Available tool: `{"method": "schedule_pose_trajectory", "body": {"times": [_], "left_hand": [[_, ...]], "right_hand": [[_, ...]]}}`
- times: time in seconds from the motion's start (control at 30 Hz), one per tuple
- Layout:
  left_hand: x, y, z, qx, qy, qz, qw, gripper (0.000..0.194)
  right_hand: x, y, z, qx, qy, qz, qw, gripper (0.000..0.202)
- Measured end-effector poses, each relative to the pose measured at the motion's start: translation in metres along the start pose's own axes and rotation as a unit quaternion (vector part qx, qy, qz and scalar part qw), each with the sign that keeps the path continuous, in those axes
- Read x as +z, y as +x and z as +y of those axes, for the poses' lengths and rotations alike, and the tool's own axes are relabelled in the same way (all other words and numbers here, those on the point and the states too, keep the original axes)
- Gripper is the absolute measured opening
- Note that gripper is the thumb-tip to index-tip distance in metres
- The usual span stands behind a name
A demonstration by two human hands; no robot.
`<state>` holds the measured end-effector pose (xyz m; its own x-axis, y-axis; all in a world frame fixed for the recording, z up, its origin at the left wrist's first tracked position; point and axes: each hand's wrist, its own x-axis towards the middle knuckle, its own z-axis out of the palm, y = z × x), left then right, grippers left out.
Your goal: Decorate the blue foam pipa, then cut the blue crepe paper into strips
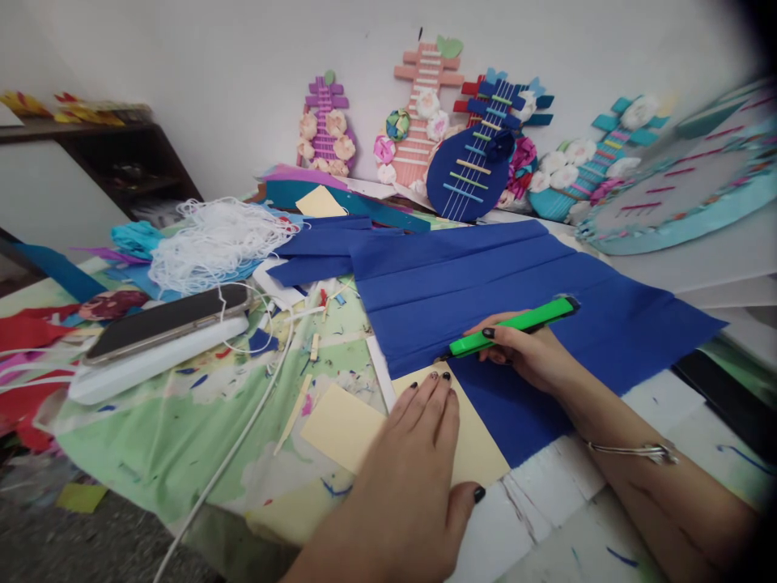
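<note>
My right hand (pixel 515 352) grips a green utility knife (pixel 515 325), its tip pointing left. That tip meets the blue paper (pixel 461 275) at the top edge of a pale yellow card (pixel 479 445). Flat on the card lies my left hand (pixel 422 437), fingers stretched forward and thumb out to the side. The creased blue sheet spreads beyond both hands and under the card. A second pale yellow piece (pixel 343 425) rests left of my left hand, on the cloth.
A phone (pixel 170 322) lies on a white box (pixel 158 360) at left, near a tangle of white string (pixel 222 243). A white cable (pixel 243 441) crosses the green cloth (pixel 200 453). Decorated paper instruments, including a blue one (pixel 467 174), lean on the wall. Scraps litter the table.
</note>
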<state>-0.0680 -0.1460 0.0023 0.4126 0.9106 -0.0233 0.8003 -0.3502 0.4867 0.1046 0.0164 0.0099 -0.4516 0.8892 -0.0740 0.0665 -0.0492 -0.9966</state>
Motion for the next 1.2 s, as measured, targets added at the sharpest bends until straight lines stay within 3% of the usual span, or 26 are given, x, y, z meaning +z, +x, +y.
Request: {"method": "schedule_pose_trajectory", "body": {"times": [1.2], "left_hand": [[-0.0048, 0.002, 0.0031, -0.006, 0.02, -0.011, 1.0, 0.069]], "right_hand": [[-0.0035, 0.001, -0.0015, 0.006, 0.014, -0.005, 1.0, 0.019]]}}
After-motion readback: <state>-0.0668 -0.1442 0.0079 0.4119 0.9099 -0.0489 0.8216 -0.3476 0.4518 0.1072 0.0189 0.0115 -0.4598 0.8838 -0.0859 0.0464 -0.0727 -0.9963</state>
